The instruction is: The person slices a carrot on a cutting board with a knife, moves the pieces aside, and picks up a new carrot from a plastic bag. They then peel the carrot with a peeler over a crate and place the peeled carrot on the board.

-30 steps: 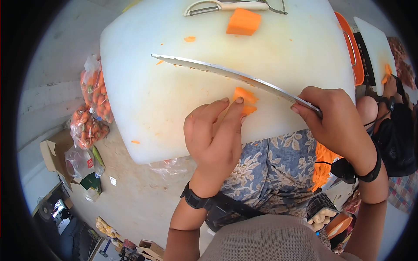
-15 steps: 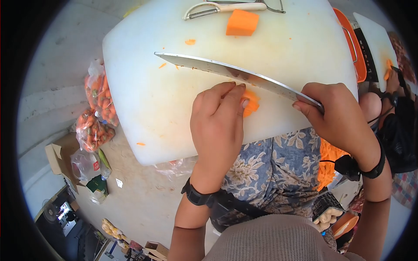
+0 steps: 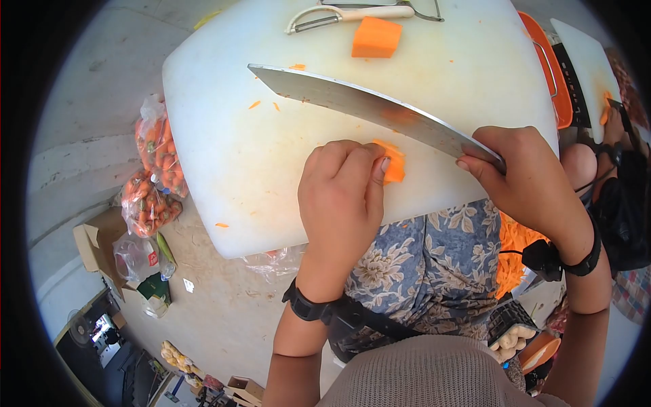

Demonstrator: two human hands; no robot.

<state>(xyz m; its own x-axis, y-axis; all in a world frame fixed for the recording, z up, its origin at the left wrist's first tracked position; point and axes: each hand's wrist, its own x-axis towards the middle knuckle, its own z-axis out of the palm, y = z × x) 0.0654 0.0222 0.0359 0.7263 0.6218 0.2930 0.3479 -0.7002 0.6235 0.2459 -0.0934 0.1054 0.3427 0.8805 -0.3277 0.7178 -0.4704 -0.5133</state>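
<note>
From afar I log the right hand, fingers clamped on the broad steel knife, blade face now tilted more into view; left hand, fingers curled tighter, grips the orange carrot piece on the white plastic board, likely steadying it.

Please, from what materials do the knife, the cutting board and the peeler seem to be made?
Knife: blade apparently steel, grey with a soft sheen; handle hidden.
Cutting board: probably plastic, smooth and milky white, without wood grain.
Peeler: handle perhaps plastic, cream-coloured; blade metallic grey.
</note>
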